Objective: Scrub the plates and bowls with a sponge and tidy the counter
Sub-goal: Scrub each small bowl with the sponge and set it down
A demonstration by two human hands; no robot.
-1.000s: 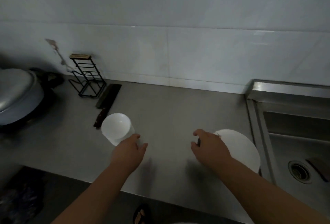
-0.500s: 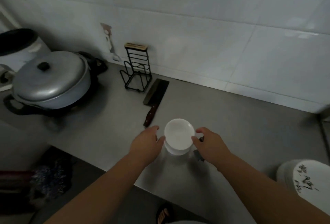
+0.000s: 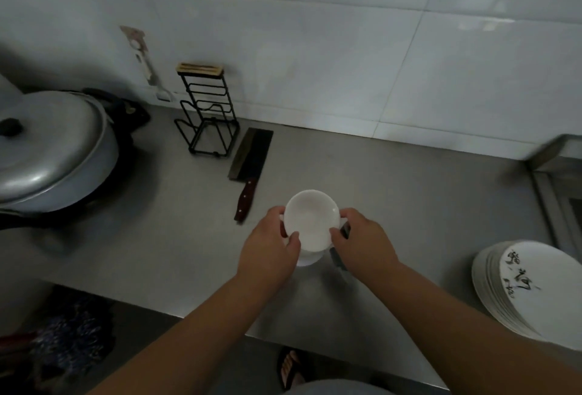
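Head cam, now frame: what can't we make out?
All in the head view:
Bowl stack: the lower bowls are hidden by the top bowl, the left hand and the right hand, so the count is unknown.
Dark object: mostly covered by the right hand; unidentifiable.
Plate stack: cut off by the right edge.
Sink: blurred and cut off by the right edge.
Pot: cut off by the left edge.

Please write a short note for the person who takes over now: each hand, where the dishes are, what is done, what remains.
Left hand: grips the left side of the stacked white bowls, middle of the counter.
Right hand: grips their right side; an unidentifiable dark item sits beneath it.
Plate stack: counter's right end, near the sink.
Done: dishes stacked; scrubbing not evident.
Left: probably scrub them, put away the cleaver.
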